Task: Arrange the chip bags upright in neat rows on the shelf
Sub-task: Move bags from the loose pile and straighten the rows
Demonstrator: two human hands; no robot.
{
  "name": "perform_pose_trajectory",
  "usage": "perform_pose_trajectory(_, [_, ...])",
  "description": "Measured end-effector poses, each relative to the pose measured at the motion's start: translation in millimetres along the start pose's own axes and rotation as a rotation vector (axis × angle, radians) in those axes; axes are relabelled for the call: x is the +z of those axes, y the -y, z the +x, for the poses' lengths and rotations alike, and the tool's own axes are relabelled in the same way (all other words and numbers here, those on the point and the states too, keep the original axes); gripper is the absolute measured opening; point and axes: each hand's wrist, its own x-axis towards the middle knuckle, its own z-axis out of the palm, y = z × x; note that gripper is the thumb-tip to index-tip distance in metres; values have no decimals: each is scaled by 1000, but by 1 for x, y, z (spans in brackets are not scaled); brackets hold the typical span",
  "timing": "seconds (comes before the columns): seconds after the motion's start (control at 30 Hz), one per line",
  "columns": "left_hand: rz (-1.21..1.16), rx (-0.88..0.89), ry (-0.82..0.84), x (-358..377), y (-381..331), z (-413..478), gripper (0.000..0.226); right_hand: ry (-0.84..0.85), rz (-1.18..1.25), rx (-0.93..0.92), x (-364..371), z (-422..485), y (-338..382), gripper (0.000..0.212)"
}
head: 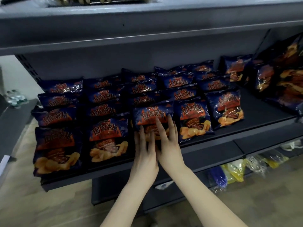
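Chip bag (pixel 153 114) between neighbouring bags (pixel 192 118), under hands (pixel 157 148).

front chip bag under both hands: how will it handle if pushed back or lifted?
The chip bag looks puffed with air, so probably light and squashy; firm pressure may crush the chips. Its glossy film likely slips under the left hand and right hand, which lie flat on it. Pushed back, it would probably lean on the bags behind rather than slide cleanly.

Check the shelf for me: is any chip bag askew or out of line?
Yes. The front-left chip bag overhangs the shelf edge and tilts. The far-right bags lean in a loose pile, apart from the rows. Both hands rest on the front-centre bag.
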Motion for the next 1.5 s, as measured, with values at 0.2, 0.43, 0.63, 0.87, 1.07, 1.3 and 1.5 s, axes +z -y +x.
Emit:
perform_pose_trajectory(0.2, [5,-45,72,3,-2,6,92,147,-28,6,0,14,-1,74])
perform_pose_trajectory(0.43, [-41,-77,90,1,0,15,99,221,-68,57,5,23,1,80])
perform_pose_trajectory(0.63, [-41,-107,85,8,2,25,94,286,-296,24,24,35,-13,66])
perform_pose_trajectory(0.87, [-23,-138,23,15,4,27,95,118,-225,-76,16,35,-4,71])
perform_pose_trajectory(1.07, [-37,-193,108,10,0,33,98,7,-202,-214,10,39,0,81])
perform_pose_trajectory(1.3, [-82,-257,102,6,-4,43,89,338,-62,41,9,54,-8,82])
perform_pose_trajectory(1.5, [-140,-273,107,1,-4,44,84,356,48,91,2,54,-3,81])
